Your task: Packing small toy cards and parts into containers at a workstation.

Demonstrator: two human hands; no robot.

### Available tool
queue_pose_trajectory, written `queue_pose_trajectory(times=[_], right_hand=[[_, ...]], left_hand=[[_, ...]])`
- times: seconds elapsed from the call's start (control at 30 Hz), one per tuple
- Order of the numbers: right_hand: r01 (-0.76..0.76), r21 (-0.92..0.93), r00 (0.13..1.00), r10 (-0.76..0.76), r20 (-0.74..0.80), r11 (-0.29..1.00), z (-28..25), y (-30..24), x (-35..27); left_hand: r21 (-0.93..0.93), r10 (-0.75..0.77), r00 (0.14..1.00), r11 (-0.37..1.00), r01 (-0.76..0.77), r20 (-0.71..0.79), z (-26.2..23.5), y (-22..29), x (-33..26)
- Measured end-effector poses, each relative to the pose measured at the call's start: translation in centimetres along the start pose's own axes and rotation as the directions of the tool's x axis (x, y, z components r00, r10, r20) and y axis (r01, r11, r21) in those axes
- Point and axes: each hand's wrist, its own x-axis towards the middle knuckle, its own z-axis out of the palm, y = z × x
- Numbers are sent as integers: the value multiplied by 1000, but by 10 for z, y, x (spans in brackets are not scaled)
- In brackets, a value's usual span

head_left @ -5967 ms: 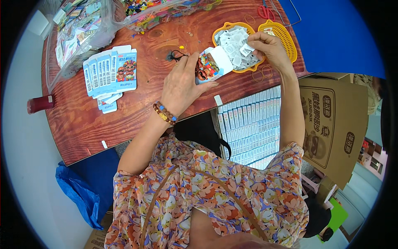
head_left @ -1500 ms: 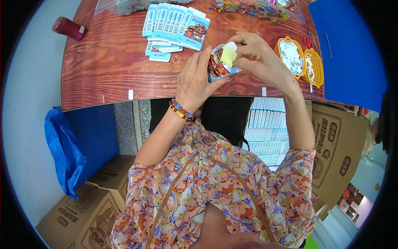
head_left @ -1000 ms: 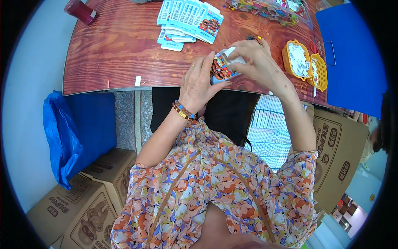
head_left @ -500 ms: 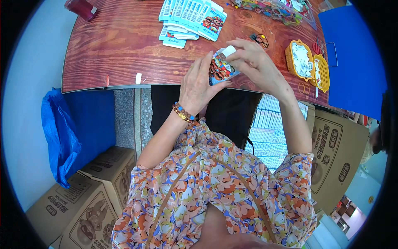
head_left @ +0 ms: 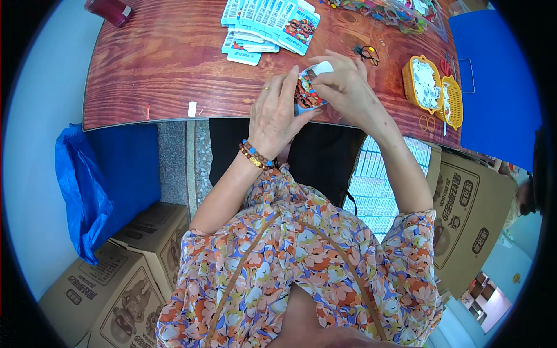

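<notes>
My left hand (head_left: 272,107) is closed around the side of a small printed carton (head_left: 306,94), fingers behind it and thumb along its near edge. The carton is tilted over the table's near edge, with a white end flap (head_left: 323,68) standing out at its top. My right hand (head_left: 348,90) is bent over that open end, thumb and fingertips pinched together at the mouth; whatever they hold is too small or hidden to make out. Just beyond the hands lies a fanned pile of flat light-blue cartons (head_left: 270,26) with cartoon pictures.
Two yellow baskets (head_left: 450,110) of small white packets stand right, near red scissors (head_left: 445,65). A clear bin (head_left: 406,17) of colourful pieces is at the back, a red jar (head_left: 110,11) far left. Below are a box of packed cartons (head_left: 377,174) and brown cardboard boxes (head_left: 470,214).
My right hand has come down and closer to the carton's mouth, its fingers now more pinched. The left hand keeps its hold on the carton; the view has shifted slightly.
</notes>
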Motion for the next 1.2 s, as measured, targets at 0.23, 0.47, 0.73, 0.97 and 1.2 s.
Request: queue_pose_trajectory(times=[0.23,0.47,0.73,0.97,1.2], right_hand=[[57,-35,996,-59,-60,998,-3,4,10],[66,184,880,29,-474,981,16,-8,-33],[84,-176,836,-166,-523,981,13,-17,-10],[176,22,959,-166,-229,984,14,2,-9],[130,-142,894,-178,-412,981,5,-3,-5]], left_hand=[[-15,-62,998,998,62,4,-2,-2,0],[-80,-140,984,988,132,-108,0,-2,5],[-96,-101,990,991,92,-98,-3,5,5],[-92,-89,994,992,82,-69,-4,0,2],[-103,-112,993,989,106,-50,-5,-1,5]])
